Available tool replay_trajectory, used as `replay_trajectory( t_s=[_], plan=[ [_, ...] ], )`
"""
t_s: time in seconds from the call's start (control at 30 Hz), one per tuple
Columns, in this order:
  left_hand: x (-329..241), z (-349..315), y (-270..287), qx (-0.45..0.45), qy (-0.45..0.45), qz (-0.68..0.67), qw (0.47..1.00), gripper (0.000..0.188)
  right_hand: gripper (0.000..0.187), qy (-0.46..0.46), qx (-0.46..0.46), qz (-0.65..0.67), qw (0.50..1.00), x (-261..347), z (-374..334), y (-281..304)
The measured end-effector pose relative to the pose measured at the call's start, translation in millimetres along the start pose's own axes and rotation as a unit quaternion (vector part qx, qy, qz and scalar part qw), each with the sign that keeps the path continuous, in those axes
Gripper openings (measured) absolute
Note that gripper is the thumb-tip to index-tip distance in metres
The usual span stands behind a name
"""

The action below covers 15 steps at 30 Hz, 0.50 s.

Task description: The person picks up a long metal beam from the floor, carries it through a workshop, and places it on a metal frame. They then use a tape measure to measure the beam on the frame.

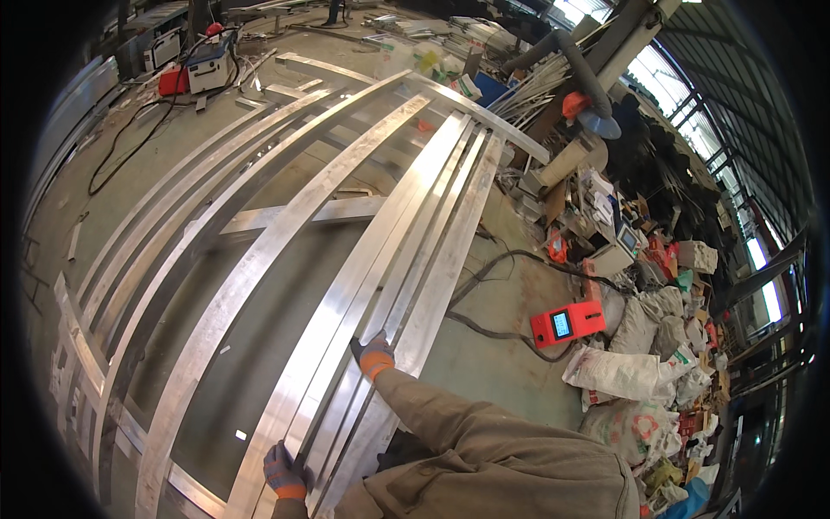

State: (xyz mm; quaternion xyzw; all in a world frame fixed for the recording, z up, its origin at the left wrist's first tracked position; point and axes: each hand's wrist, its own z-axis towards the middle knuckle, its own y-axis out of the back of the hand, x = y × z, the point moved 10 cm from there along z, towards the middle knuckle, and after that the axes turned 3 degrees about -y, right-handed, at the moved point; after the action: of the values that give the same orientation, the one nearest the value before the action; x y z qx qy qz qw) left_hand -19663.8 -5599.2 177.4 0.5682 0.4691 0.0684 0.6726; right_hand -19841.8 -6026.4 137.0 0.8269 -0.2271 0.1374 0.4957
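Observation:
Long silvery metal bars run lengthwise over a metal frame (251, 251). My left hand (282, 472), in a grey glove with an orange cuff, closes on the edge of a wide metal bar (346, 294) near the lower edge. Farther up and to the right, my right hand (374, 355), gloved alike, closes around a narrow metal bar (406, 290). Its fingertips are partly hidden by the metal. Another flat bar (450, 277) lies along the right side of the group. A crossbar (484, 112) spans the far end.
On the floor to the right sits a red machine (567, 324) with a small screen and a black cable (484, 330). White sacks (627, 372) and mixed scrap are heaped beyond it. A white-and-blue machine (210, 69) stands at the far left.

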Motion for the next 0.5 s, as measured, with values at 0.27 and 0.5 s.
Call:
replay_trajectory(
  t_s=[0.27, 0.5],
  plan=[
    [1, -29, -16, -0.012, -0.017, -0.018, 1.000, 0.064, 0.103, -0.004, -0.014, -0.032, 0.999, -24, -13, 29],
    [-11, -32, -17, 0.015, -0.007, -0.025, 1.000, 0.064, 0.098, -0.003, -0.023, -0.009, 1.000, -37, -13, 36]
  ],
)
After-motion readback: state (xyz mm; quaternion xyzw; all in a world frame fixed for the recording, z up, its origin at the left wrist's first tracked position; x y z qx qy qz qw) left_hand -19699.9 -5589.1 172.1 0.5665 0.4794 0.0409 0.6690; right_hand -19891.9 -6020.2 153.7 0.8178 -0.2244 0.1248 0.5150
